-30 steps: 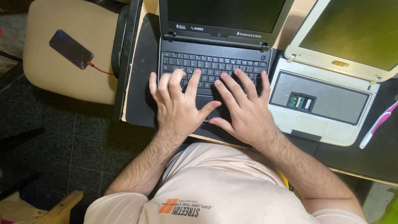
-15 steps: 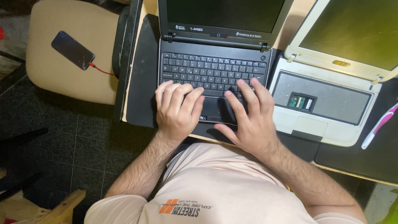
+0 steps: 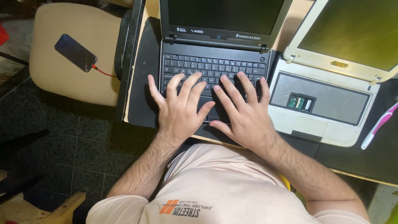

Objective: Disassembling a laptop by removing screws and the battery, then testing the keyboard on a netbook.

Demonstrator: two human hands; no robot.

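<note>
Two bare hands lie flat on the black laptop (image 3: pixel 215 54), which sits open on a dark mat (image 3: pixel 143 83) at the edge of the desk, straight ahead of the person. Its screen is dark. The left hand (image 3: pixel 180 110) rests palm down over the left half of the keyboard (image 3: pixel 213 68), fingers fanned wide and fingertips touching the keys, thumb angled toward the middle. The right hand (image 3: pixel 242 114) lies just beside it over the right half, fingers likewise spread wide and flat, holding nothing; the two thumbs come close together over the palm rest. Just beside the black laptop, on its right, sits a white laptop (image 3: pixel 327 89) with its lid open; the keyboard is missing from its grey bay, and a small green board shows in an opening there. A pink and white toothbrush (image 3: pixel 378 124) lies on the desk at the far right. Left of the desk stands a beige chair (image 3: pixel 62 79), with a dark phone (image 3: pixel 76 52) on its seat and a red cable plugged into the phone.
</note>
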